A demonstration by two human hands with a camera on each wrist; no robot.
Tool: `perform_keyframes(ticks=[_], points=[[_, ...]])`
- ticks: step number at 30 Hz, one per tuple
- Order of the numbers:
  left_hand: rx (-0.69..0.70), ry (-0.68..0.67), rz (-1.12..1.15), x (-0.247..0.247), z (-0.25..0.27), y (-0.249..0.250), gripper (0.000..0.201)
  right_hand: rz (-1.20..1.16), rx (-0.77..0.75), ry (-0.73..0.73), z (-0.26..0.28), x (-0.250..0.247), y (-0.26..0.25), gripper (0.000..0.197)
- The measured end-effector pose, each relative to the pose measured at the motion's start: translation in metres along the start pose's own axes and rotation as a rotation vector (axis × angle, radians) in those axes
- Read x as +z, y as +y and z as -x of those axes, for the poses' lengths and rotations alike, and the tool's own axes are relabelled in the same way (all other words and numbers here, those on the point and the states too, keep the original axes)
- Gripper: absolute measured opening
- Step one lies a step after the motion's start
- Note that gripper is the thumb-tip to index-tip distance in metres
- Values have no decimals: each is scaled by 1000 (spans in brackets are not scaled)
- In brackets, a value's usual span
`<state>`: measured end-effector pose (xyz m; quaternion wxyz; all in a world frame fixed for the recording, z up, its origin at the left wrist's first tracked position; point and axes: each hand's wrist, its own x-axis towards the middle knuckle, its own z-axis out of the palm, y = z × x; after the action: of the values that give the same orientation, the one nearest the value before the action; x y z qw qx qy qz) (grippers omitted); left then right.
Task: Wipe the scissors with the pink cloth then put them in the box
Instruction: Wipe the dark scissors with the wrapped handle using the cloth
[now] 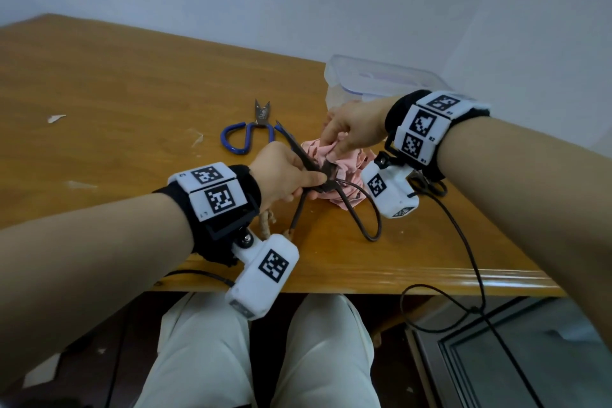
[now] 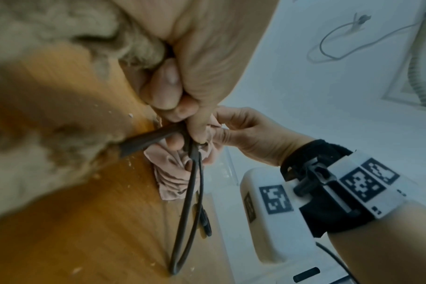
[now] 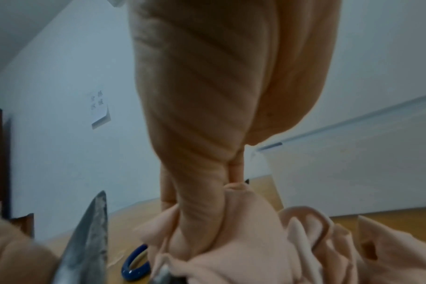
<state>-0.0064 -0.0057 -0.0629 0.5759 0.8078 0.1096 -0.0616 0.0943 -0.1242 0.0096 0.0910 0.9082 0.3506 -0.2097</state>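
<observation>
Scissors of dark iron (image 1: pixel 306 164) sit in my grip over the near right part of the worktop (image 1: pixel 116 103), so I'll run from the biggest thing down.

The worktop is brown wood, with pale flecks on its left half. Against its far right edge stands the box (image 1: pixel 381 83), clear plastic, lid off as far as I can tell, just behind my right hand (image 1: pixel 354 129).

The pink cloth (image 1: pixel 344 172) lies crumpled between the box and the near edge, partly resting on the wood. My right hand bunches it, fingers (image 2: pixel 221 132) curled into the folds and pinching the fabric around the lower blade, which is hidden inside it.

My left hand (image 1: pixel 288 172) is closed around the dark scissors near the pivot, thumb on top. 1 blade points up and away toward the far edge; the 2 long looped handles trail toward the near edge, 1 loop touching the wood in the left wrist view. The right wrist view shows that bare blade mottled grey.

A 2nd pair, blue-handled scissors (image 1: pixel 246 132), lies flat toward the middle of the worktop, left of the cloth, short tips slightly parted and aimed at the far edge.
</observation>
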Motion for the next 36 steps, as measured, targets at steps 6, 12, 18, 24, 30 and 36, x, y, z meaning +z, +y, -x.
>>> perform_keyframes(ticks=[6, 12, 18, 24, 30, 36], points=[[-18, -10, 5, -2, 2, -2, 15, -14, -61, -43, -6, 10, -11, 13], [-13, -9, -10, 0, 3, 1, 13, -23, 3, 0, 0, 1, 2, 18], [-17, -5, 17, 0, 3, -4, 15, -5, -55, -61, -8, 12, -10, 16], [-21, -4, 8, 1, 4, -4, 15, -33, -7, -8, -3, 4, 2, 10], [-34, -1, 22, 0, 4, -11, 15, 66, -71, -25, -16, 17, -13, 18], [-35, -7, 13, 0, 4, -9, 15, 51, -17, 11, -5, 3, 1, 18]])
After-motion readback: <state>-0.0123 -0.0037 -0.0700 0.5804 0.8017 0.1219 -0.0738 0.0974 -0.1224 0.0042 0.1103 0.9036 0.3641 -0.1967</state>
